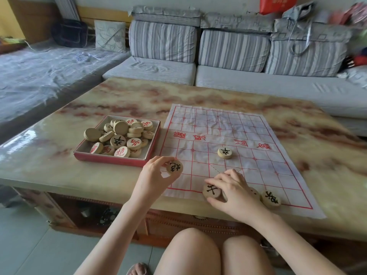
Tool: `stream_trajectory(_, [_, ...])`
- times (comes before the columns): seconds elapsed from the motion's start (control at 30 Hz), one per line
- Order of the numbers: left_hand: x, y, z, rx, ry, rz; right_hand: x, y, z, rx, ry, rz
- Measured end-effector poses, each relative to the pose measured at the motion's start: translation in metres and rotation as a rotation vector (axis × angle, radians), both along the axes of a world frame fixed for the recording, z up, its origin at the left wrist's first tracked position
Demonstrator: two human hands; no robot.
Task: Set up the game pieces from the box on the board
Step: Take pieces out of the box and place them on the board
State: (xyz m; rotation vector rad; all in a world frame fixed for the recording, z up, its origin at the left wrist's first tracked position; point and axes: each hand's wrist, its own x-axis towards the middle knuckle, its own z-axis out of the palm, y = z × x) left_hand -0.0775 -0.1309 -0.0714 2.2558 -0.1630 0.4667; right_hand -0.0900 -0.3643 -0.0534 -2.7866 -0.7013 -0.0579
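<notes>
Past my knees, my right hand pinches a xiangqi piece on the paper board; my left hand grips a second piece.

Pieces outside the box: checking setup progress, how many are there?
5 pieces: one mid-board; one pinched by the left hand; one under the right hand; one half-hidden behind it; one further right.

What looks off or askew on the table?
The paper board is creased and wrinkled and does not lie flat. One blank-faced piece perches on the left rim of the box instead of lying inside. Nothing looks spilled or broken.
</notes>
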Motion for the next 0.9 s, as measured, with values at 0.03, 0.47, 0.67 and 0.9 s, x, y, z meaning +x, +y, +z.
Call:
stream_trajectory(0.03, [0.001,0.000,-0.002,0.006,0.006,0.002,0.000,0.000,-0.002,-0.004,0.000,0.005])
stream_trajectory(0.47, [0.044,-0.012,-0.003,0.140,0.109,0.135,0.006,0.001,0.008,0.172,0.037,-0.018])
stream_trajectory(0.67, [0.050,-0.012,-0.012,0.167,0.095,0.152,0.015,0.009,0.004,0.221,0.037,0.012])
stream_trajectory(0.9, [0.044,-0.004,-0.009,0.097,-0.003,0.109,0.025,0.027,0.012,0.266,0.072,0.058])
